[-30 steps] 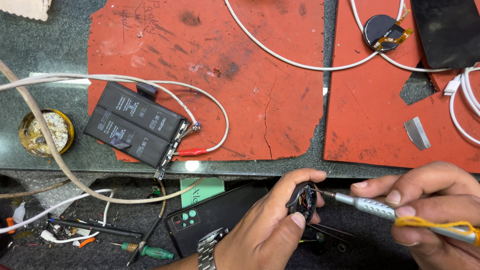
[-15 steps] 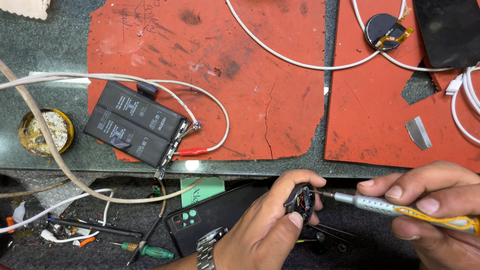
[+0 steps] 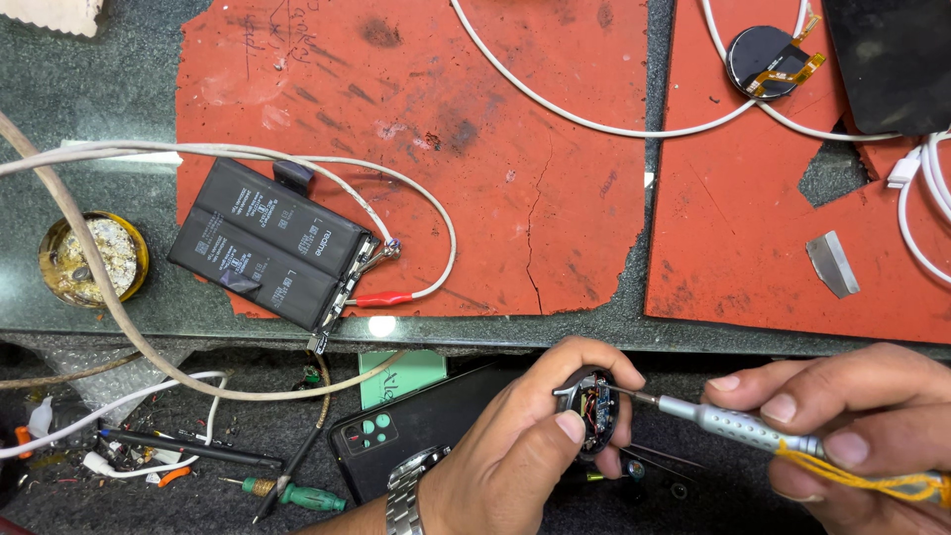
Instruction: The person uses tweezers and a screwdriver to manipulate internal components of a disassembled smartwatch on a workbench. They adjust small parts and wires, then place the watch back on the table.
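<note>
Red, scuffed mats point(image 3: 416, 149) cover a dark worktop point(image 3: 99, 129) strewn with white cables. At its near edge, the left hand point(image 3: 525, 451) has its grip closed around a small round watch body point(image 3: 594, 411), open side facing up. The right hand point(image 3: 842, 431) has its grip closed on a silver screwdriver point(image 3: 738, 428), tip inside the body. Just left of the grip lies a black phone point(image 3: 416, 441). Farther up-left a black battery pack point(image 3: 272, 243) rests on a mat; far up-right sits a round black disc point(image 3: 768, 61).
</note>
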